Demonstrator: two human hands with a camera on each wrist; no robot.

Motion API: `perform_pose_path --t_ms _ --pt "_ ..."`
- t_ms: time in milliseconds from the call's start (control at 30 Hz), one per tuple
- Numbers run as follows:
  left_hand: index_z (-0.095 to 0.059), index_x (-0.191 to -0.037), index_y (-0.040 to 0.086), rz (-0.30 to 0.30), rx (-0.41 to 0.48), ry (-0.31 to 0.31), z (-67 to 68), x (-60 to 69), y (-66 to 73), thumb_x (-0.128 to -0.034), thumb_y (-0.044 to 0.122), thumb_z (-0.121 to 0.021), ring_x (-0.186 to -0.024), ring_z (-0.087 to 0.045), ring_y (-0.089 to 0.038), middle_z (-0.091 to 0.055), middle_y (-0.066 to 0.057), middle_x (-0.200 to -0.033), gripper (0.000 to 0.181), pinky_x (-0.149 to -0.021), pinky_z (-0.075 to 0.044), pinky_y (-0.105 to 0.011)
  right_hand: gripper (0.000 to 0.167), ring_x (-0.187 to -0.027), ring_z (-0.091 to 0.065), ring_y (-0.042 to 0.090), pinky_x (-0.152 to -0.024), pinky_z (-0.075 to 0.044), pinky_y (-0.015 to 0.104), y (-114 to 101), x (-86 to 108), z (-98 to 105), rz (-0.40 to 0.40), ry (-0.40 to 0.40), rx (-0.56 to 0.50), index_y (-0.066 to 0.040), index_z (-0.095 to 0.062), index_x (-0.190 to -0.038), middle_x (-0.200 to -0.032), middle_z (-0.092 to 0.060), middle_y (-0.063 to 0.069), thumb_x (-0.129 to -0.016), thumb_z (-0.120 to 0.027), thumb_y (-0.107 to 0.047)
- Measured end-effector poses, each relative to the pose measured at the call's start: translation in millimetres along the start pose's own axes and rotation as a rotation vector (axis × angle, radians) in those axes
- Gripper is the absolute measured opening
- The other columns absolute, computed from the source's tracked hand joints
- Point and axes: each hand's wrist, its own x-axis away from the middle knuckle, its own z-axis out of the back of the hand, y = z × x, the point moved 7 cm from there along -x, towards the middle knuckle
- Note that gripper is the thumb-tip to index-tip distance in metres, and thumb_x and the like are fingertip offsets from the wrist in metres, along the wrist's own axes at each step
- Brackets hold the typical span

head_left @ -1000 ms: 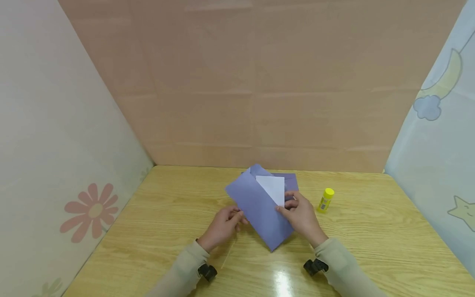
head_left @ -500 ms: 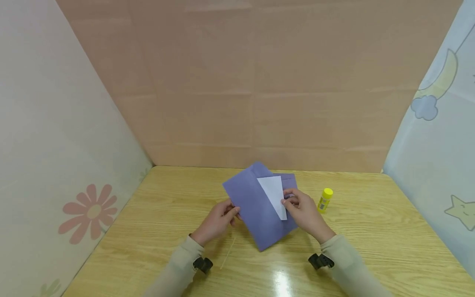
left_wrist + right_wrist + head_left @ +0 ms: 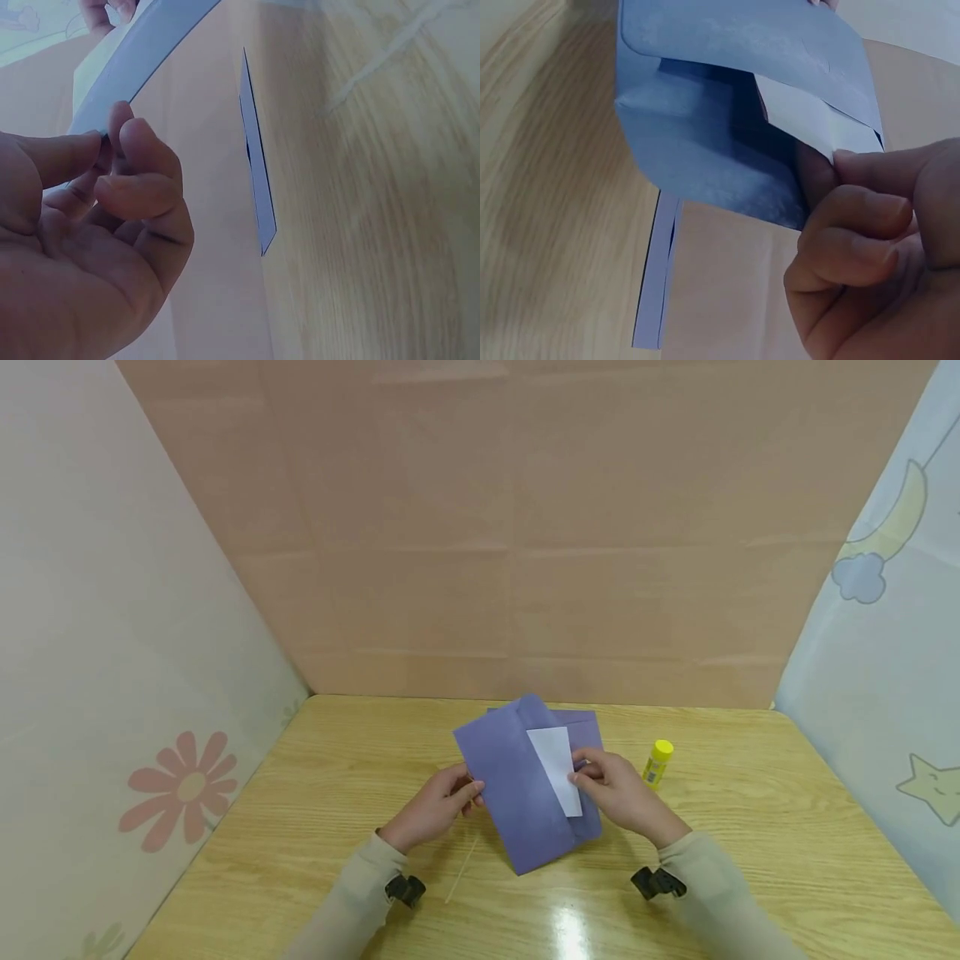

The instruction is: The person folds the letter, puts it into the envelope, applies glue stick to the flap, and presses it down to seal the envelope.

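With twelve o'clock pointing away from the person, the purple envelope (image 3: 510,789) is tilting above the wooden table (image 3: 750,843), near its middle, between the two hands. At the envelope's nine o'clock edge, the left hand (image 3: 438,803) is pinching it between thumb and fingertips, the other fingers curling loosely below. At three o'clock, the right hand (image 3: 618,789) is grasping the white card (image 3: 555,772) between its thumb and a finger that is partly hiding behind the paper, with the remaining fingers bending inward. The card is poking out of the envelope's open mouth, its inner part tucking behind the front panel. Toward one o'clock, a second purple envelope (image 3: 587,727) is lying on the table, partly hiding behind the first. The yellow-capped glue stick (image 3: 657,765) is standing well apart at three o'clock, beyond the right hand. Toward seven o'clock, a thin pale strip (image 3: 461,870) is showing on the tabletop.
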Motion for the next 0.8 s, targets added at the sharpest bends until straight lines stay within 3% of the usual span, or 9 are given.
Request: perform_pose_path --t_ms 100,167,300,433,567,667,800 --pt "-0.06 -0.105 0.009 -0.002 -0.019 -0.026 -0.3 -0.3 0.4 -0.1079 0.02 -0.046 -0.085 -0.058 -0.045 -0.063 -0.024 -0.099 0.018 -0.073 -0.051 -0.048 0.013 -0.065 -0.053 0.015 -0.058 -0.044 0.029 -1 0.2 1 0.016 -0.037 0.012 -0.006 -0.057 -0.11 -0.08 -0.066 0.004 -0.102 -0.058 -0.015" --pt "-0.06 -0.104 0.009 -0.002 -0.025 -0.041 -0.5 -0.3 1.0 -0.1081 0.02 -0.045 -0.086 -0.058 -0.045 -0.063 -0.024 -0.1 0.019 -0.072 -0.05 -0.046 0.012 -0.075 -0.061 0.016 -0.063 -0.048 0.03 -3 0.5 2 0.041 -0.052 0.022 -0.006 -0.058 -0.109 -0.087 -0.069 0.004 -0.101 -0.059 -0.015" --pt "-0.059 -0.101 0.007 -0.01 -0.032 -0.063 -1.5 -0.8 3.1 -0.1082 0.02 -0.045 -0.084 -0.059 -0.043 -0.064 -0.024 -0.099 0.021 -0.065 -0.047 -0.034 0.01 -0.086 -0.066 0.017 -0.069 -0.052 0.031 -7 1.2 4 0.082 -0.08 0.011 -0.005 -0.059 -0.108 -0.096 -0.07 0.007 -0.101 -0.059 -0.013" --pt "-0.061 -0.098 0.005 -0.016 -0.029 -0.067 -2.9 -2.1 4.6 -0.1074 0.021 -0.047 -0.083 -0.06 -0.04 -0.065 -0.023 -0.099 0.023 -0.062 -0.044 -0.029 0.011 -0.07 -0.059 0.012 -0.06 -0.048 0.028 -8 1.9 0 0.08 -0.108 -0.037 -0.005 -0.061 -0.107 -0.087 -0.068 0.006 -0.1 -0.061 -0.013" --pt "-0.064 -0.098 0.004 -0.018 -0.012 -0.057 -4.9 -3.1 4.0 -0.1064 0.023 -0.05 -0.085 -0.06 -0.043 -0.066 -0.024 -0.1 0.025 -0.07 -0.051 -0.041 0.013 -0.05 -0.044 0.009 -0.048 -0.041 0.026 -8 2.2 -10 0.066 -0.151 -0.082 -0.005 -0.061 -0.109 -0.068 -0.057 0.004 -0.101 -0.059 -0.014" --pt "-0.065 -0.098 0.002 -0.02 -0.009 -0.046 -5.6 -2.9 3.9 -0.1061 0.023 -0.051 -0.087 -0.06 -0.044 -0.067 -0.023 -0.1 0.027 -0.076 -0.051 -0.05 0.013 -0.053 -0.045 0.008 -0.05 -0.042 0.026 -10 2.1 -11 0.081 -0.105 -0.026 -0.005 -0.064 -0.11 -0.069 -0.056 0.002 -0.102 -0.058 -0.013" --pt "-0.066 -0.098 0.004 -0.024 -0.02 -0.026 -4.8 -3.0 4.7 -0.106 0.024 -0.051 -0.085 -0.061 -0.041 -0.067 -0.021 -0.1 0.026 -0.076 -0.051 -0.052 0.014 -0.07 -0.055 0.009 -0.06 -0.047 0.026 -12 1.6 -5 0.075 0.051 0.052 -0.007 -0.068 -0.111 -0.087 -0.067 0.0 -0.099 -0.062 -0.01"
